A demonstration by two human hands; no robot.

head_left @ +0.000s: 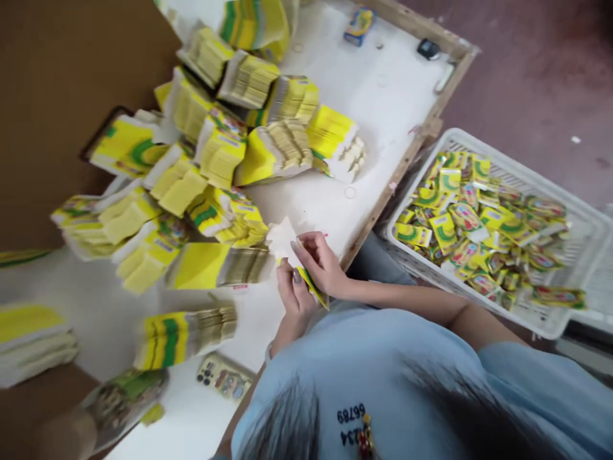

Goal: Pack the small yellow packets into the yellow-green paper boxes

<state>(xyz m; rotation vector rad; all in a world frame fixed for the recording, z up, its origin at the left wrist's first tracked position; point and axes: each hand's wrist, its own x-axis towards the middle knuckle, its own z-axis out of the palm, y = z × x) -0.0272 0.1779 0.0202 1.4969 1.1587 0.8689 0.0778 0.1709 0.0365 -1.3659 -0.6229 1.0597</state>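
Note:
Close to my body, at the table's front edge, I hold a small printed carton blank [286, 243], white on the side facing up and yellow and green along its lower edge. My left hand [294, 291] pinches it from below, with thumb and fingers closed. On its right side my right hand [324, 265] grips the same blank, thumb against the white face. Just left of my hands lies a stack of flat yellow cartons [201, 265]. Many more stacks of yellow carton blanks [223, 150] lie piled beyond it.
A white plastic basket [447, 137] of small yellow-green boxes [464, 223] stands right of the wooden-rimmed white table [325, 198]. A phone [225, 378] lies at lower left, near another carton stack [186, 335]. A blue-yellow box [359, 25] and a black object [428, 49] sit at the far end.

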